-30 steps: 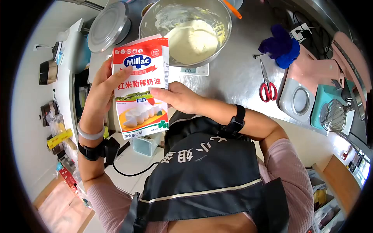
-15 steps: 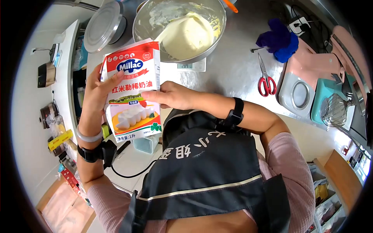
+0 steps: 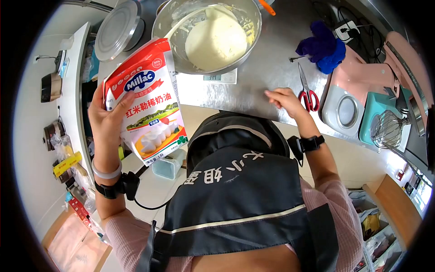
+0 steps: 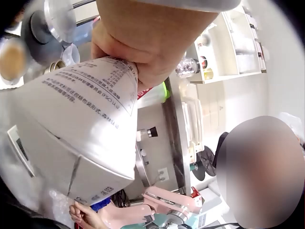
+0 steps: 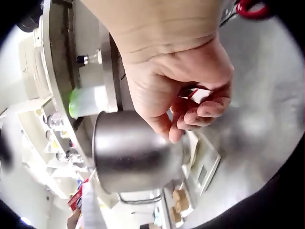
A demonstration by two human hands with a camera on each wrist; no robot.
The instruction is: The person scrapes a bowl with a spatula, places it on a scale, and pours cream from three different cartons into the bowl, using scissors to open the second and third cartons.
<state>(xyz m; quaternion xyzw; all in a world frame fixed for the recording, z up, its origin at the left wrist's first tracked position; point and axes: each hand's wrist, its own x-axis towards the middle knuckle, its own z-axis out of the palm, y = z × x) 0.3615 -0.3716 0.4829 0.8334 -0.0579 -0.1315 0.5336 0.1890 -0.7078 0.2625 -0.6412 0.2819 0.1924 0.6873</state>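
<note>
The left hand grips a red and white cream carton, thumb on its front, and holds it tilted by the left rim of a metal bowl. White cream lies in the bowl, and a white stream runs from the carton's top corner into it. The left wrist view shows the carton's printed side below the hand. Away from the carton, the right hand hovers over the counter's front edge with loosely curled fingers and nothing held; the right wrist view has this hand in front of the bowl.
Under the bowl is a white scale. Red-handled scissors lie right of the right hand, near a blue and purple cloth. Further right are a pink mixer and a whisk. A metal turntable stands at the back left.
The right hand has let go of the carton and moved right, toward the scissors. The carton in the left hand has tilted further and shifted left, and the stream has appeared.
</note>
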